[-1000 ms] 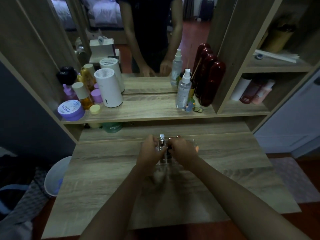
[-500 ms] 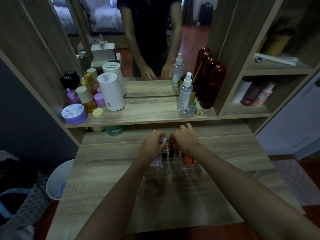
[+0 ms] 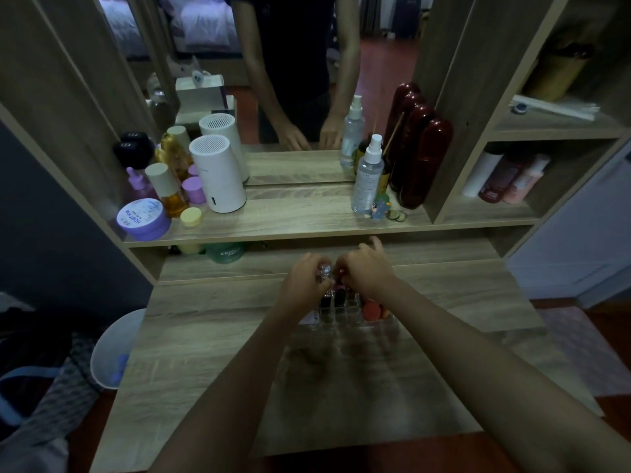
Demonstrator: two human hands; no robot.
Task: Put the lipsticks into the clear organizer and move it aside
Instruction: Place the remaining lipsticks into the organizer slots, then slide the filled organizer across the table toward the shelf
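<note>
The clear organizer (image 3: 379,320) stands on the wooden desk (image 3: 218,339), near its back middle. Several lipsticks stand upright in its cells, among them a dark one (image 3: 339,297) and an orange-red one (image 3: 370,310). My left hand (image 3: 304,281) grips the organizer's left side, beside a silver-capped lipstick (image 3: 325,272). My right hand (image 3: 367,269) is closed over the organizer's top right, index finger sticking out toward the shelf. The hands hide the organizer's back half.
Just behind the hands runs a shelf (image 3: 307,221) with a white cylinder (image 3: 218,177), a spray bottle (image 3: 368,175), dark red bottles (image 3: 425,162) and purple jars (image 3: 143,218). A green jar (image 3: 227,252) sits under the shelf. A white bin (image 3: 114,349) stands left of the desk.
Both hands have carried the organizer away from me, toward the back of the desk under the shelf. The grip looks the same.
</note>
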